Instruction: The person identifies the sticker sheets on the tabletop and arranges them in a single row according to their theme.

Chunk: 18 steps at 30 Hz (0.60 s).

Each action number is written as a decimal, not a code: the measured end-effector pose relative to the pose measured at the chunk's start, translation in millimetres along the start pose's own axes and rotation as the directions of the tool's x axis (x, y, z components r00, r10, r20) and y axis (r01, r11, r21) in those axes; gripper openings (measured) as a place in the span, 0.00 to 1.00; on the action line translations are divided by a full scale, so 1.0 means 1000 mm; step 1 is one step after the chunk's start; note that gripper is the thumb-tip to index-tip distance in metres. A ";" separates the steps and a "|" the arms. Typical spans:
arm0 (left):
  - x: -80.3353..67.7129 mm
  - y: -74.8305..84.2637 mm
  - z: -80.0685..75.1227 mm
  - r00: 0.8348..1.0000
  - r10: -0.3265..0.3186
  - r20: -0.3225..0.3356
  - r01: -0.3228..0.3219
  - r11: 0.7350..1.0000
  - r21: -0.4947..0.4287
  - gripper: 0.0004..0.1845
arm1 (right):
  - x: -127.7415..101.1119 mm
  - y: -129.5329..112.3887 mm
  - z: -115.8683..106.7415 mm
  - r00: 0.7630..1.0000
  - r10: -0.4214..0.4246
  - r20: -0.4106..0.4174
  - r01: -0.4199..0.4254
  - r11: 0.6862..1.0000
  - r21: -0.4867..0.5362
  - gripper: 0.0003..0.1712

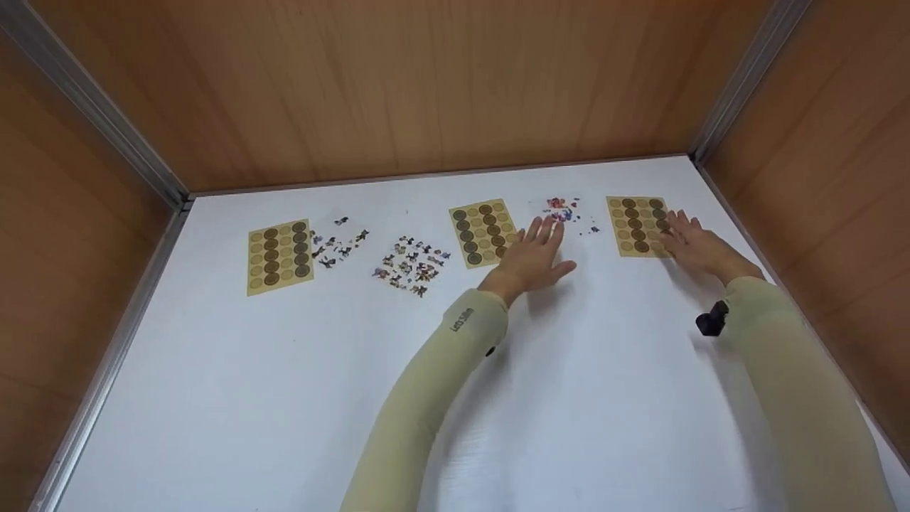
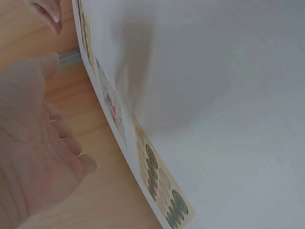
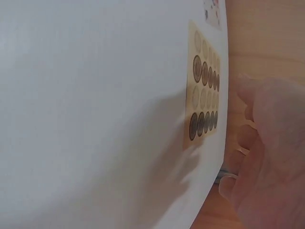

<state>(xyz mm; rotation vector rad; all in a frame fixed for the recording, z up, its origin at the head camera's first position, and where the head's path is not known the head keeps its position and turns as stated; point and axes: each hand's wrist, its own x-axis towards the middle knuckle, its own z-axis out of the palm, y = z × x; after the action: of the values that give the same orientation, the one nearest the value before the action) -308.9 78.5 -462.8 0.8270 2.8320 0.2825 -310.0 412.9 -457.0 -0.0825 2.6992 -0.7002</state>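
Observation:
Three tan sheets printed with rows of dark and pale round dots lie along the far side of a white table. My left hand is stretched flat, fingers straight, between the middle sheet and a small colourful heap of tiny pieces, and holds nothing. My right hand is spread with straight fingers over the right edge of the right sheet. The left wrist view shows my empty left palm beside the middle sheet. The right wrist view shows my empty right hand beside the right sheet.
A third sheet lies at the far left, with a dark scatter of pieces and a mixed heap to its right. Wooden walls with metal corner rails enclose the table on three sides.

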 end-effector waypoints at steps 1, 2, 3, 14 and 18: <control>0.003 0.006 0.002 1.000 0.001 0.008 -0.001 1.000 -0.007 0.42 | 0.000 0.003 0.000 1.000 0.022 0.001 -0.022 1.000 0.007 0.54; 0.007 0.011 0.005 1.000 0.002 0.014 -0.002 1.000 -0.013 0.42 | 0.000 0.005 0.001 0.999 0.040 0.002 -0.041 0.999 0.007 0.54; 0.010 0.015 0.007 1.000 0.003 0.019 -0.003 1.000 -0.022 0.42 | -0.001 0.007 0.001 0.998 0.057 0.006 -0.057 0.998 0.010 0.54; 0.048 0.061 0.033 0.999 -0.021 0.050 0.025 0.998 -0.065 0.40 | -0.001 0.027 0.007 0.996 0.095 -0.001 -0.095 0.995 -0.007 0.50; 0.053 0.070 0.039 0.999 0.002 0.035 0.001 0.997 -0.072 0.38 | 0.003 0.032 0.016 0.996 0.091 0.004 -0.091 0.995 0.028 0.47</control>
<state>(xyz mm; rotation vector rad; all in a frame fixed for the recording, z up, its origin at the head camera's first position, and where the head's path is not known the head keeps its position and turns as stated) -308.7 170.5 -491.0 0.8096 2.7713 0.3643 -306.2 433.2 -486.9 0.0460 2.6709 -0.7101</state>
